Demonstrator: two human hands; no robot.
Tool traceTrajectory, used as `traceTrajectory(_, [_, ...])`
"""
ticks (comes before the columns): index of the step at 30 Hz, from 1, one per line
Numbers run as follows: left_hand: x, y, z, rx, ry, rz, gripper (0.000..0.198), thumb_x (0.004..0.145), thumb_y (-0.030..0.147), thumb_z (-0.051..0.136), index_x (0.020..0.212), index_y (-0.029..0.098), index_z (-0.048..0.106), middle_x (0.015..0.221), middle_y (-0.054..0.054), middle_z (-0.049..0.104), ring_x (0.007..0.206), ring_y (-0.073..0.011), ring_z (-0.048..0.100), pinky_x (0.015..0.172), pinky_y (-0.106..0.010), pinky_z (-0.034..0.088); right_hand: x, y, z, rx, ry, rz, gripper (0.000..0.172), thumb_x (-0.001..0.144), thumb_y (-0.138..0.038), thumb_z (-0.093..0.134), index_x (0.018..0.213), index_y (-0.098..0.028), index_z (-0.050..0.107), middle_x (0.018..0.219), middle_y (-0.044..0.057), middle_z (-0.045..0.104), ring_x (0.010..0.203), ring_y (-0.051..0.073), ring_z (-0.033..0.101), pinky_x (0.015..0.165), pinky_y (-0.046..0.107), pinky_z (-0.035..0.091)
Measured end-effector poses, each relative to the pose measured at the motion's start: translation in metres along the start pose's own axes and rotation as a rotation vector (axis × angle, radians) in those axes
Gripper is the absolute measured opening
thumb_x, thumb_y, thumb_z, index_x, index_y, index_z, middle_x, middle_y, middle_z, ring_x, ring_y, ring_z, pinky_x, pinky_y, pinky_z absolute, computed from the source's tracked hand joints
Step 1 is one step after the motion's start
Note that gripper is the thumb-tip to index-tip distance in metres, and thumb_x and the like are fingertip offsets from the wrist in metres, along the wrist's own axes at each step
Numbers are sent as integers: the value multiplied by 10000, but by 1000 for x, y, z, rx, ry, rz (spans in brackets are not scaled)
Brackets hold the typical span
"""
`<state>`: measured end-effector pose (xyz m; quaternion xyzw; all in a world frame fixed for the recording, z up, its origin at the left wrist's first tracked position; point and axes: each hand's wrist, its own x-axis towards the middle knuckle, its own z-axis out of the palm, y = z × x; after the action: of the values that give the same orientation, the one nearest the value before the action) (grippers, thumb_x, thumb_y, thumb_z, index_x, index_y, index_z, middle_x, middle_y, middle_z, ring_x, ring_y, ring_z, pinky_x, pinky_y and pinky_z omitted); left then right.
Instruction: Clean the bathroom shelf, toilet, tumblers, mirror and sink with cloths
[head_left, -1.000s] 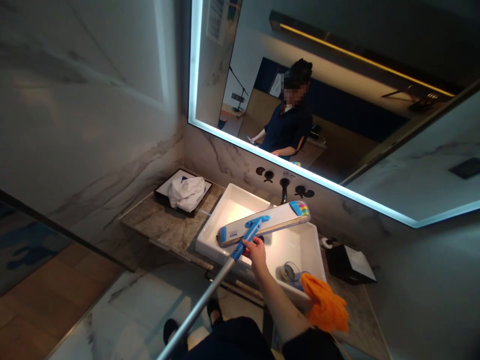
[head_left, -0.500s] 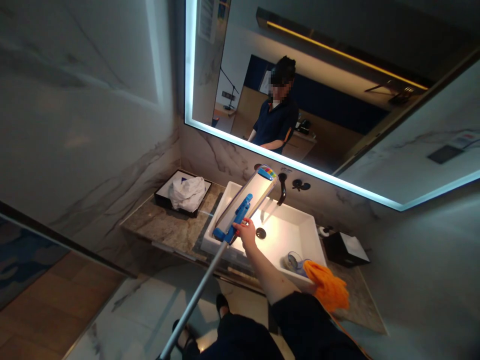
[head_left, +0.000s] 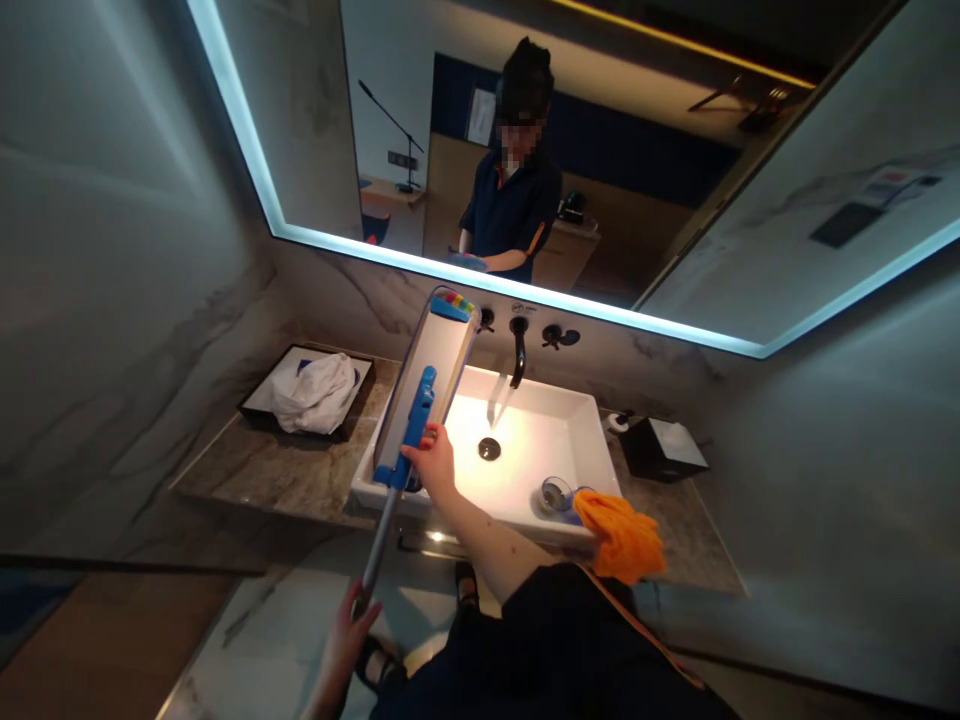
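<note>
I hold a flat mop over the left side of a white sink (head_left: pixel 577 425). Its flat head (head_left: pixel 431 375) has a blue frame and a coloured far end, and it points away from me towards the mirror. My right hand (head_left: pixel 431 460) grips the blue joint (head_left: pixel 411 430) where the head meets the pole. My left hand (head_left: pixel 346 628) is closed round the grey metal pole (head_left: pixel 379 545) lower down, near the bottom of the view. An orange cloth (head_left: pixel 619 535) hangs over the sink's near right corner.
A lit mirror (head_left: pixel 637 150) shows the person's reflection. A black wall tap (head_left: pixel 517 350) sits over the sink. A black tray with a white crumpled towel (head_left: pixel 315 395) stands on the stone counter at left, a black box (head_left: pixel 664 448) at right. A glass (head_left: pixel 556 493) lies in the sink.
The mop head has swung from lying across the sink to pointing away towards the mirror. My left hand has come into view on the pole. The view has shifted to the right.
</note>
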<state>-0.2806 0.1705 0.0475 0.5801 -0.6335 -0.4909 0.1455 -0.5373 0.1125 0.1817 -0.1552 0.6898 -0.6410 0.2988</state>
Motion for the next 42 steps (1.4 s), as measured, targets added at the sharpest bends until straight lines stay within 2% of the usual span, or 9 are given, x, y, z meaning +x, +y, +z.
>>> traceTrajectory(3, [20,19,34,-24,-12,-18,557,613,763,507,760,230,567,650,-59,610,710,-292,615,695,-413,485,2,7,-9,59,-112,20,509,699,-169,798,1131,-254,544,800,-78,692,712,159,689,677,272,551])
traceTrajectory(5, [26,20,47,-4,9,-39,569,621,779,511,753,227,553,617,-38,569,670,-263,566,672,-402,451,9,4,-35,46,-250,19,475,715,-180,810,1127,-243,582,809,-70,690,668,141,661,664,264,532])
traceTrajectory(10, [20,3,55,-28,47,-138,647,501,837,628,712,232,542,579,-2,535,656,-237,538,642,-366,423,44,-15,-177,-384,-493,-155,362,662,-215,888,991,-239,737,865,-12,743,815,205,693,807,332,541])
traceTrajectory(13, [10,6,57,12,91,-130,640,529,851,610,674,235,514,564,6,497,635,-210,492,638,-361,390,57,-16,-267,-786,-569,-120,619,511,-201,967,1097,-228,771,1156,85,755,1122,326,683,1032,425,502])
traceTrajectory(16, [0,21,59,43,119,-148,689,517,896,595,681,232,514,571,4,492,650,-210,485,658,-364,384,55,-5,-323,-1225,-752,-9,981,447,-149,988,1377,-195,676,1402,197,635,1225,404,645,1052,438,492])
traceTrajectory(18, [-4,29,61,27,127,-171,740,486,929,606,701,226,525,593,-3,510,667,-215,494,667,-362,396,50,3,-339,-1406,-877,-3,1016,496,-94,946,1453,-189,616,1432,220,595,1197,398,663,993,409,519])
traceTrajectory(23, [-2,24,64,1,161,-139,778,463,970,589,720,242,496,585,18,465,633,-200,467,633,-351,393,52,14,-341,-1523,-982,-109,881,599,-155,901,1422,-138,587,1378,219,600,1145,375,676,912,380,535])
traceTrajectory(31, [13,6,58,147,177,-128,693,501,923,535,745,284,427,573,10,502,630,-269,547,640,-397,422,119,11,-303,-1323,-570,-152,779,684,-204,842,1409,-148,562,1319,158,647,1164,311,647,918,327,500])
traceTrajectory(42, [24,-17,54,162,114,-188,580,507,750,614,810,273,482,659,-53,665,726,-356,676,684,-434,497,190,29,-231,-1138,-229,-204,647,740,-182,743,1359,-83,581,1250,197,650,1125,331,619,985,403,497])
